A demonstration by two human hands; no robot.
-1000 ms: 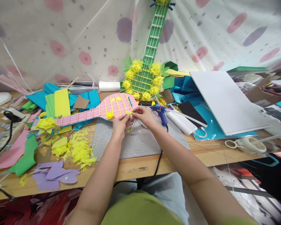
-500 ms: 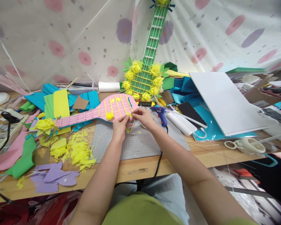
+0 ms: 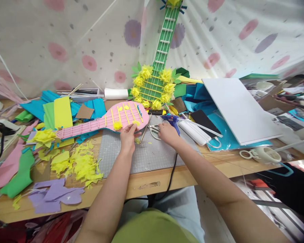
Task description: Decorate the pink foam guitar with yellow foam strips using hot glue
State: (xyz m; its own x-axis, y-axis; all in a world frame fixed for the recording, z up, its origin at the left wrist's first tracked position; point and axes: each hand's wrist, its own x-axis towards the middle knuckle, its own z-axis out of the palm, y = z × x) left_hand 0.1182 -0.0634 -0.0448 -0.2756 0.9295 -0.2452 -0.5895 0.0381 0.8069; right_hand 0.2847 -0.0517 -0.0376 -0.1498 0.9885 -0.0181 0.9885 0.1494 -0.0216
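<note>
A pink paper guitar (image 3: 108, 122) with yellow strips lies flat, its body over the grey cutting mat (image 3: 139, 158). My left hand (image 3: 128, 137) is at the body's lower edge, fingertips pinched on a small yellow paper petal (image 3: 136, 123) that pokes up above them. To the right, my right hand (image 3: 169, 134) has its fingers closed at a pair of scissors (image 3: 154, 129) lying on the mat; the hand covers part of them. Just behind that hand lies a blue glue gun (image 3: 170, 118). A thin stick (image 3: 143, 132) rests between the two hands.
A green guitar (image 3: 154, 81) with yellow paper flowers leans at the back. Yellow scraps (image 3: 86, 165) and purple scraps (image 3: 55, 195) lie at left. On the right are a white power bank-like block (image 3: 194, 132), a white board (image 3: 240, 111) and a white cup (image 3: 268, 154).
My right hand has left the yellow petal and moved right to the scissors. My left hand stays at the guitar's lower edge with the petal. The view has shifted slightly.
</note>
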